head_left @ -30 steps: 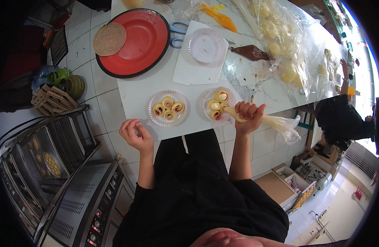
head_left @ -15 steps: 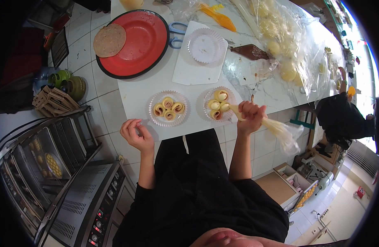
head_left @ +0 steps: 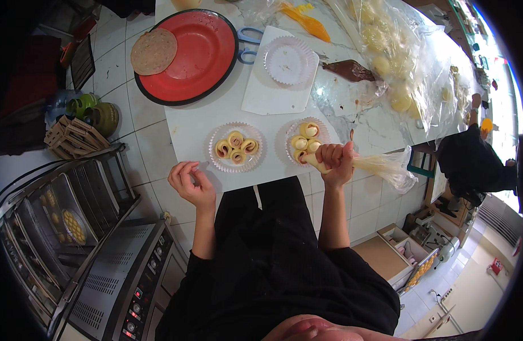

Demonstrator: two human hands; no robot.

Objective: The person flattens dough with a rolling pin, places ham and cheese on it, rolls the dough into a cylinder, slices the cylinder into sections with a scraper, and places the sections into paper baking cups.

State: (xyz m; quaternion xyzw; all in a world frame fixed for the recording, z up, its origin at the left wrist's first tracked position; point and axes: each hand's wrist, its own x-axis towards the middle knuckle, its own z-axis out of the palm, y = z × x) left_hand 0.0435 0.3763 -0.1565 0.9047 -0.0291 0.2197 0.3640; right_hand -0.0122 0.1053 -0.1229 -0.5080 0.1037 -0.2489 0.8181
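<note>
My right hand is wrapped round a clear piping bag of pale cream, its filled end over the right fluted paper cup. Several dough rolls stand in that cup; at least three carry pale cream on top. The bag's tip lies at the lower roll and hides part of it. In the left fluted cup, several rolls with pinkish slices inside show no cream. My left hand hovers at the table's near edge beside this cup, fingers loosely curled and apart, holding nothing.
A red plate with a round meat slice stands far left. Beside it are blue-handled scissors and a white board bearing a fluted cup. Right lie a brown-filled piping bag and plastic-covered dough balls.
My right hand has shifted slightly left and down. The bag's tip has moved from the right-hand roll to the lower one, and its loose end has swung upward.
</note>
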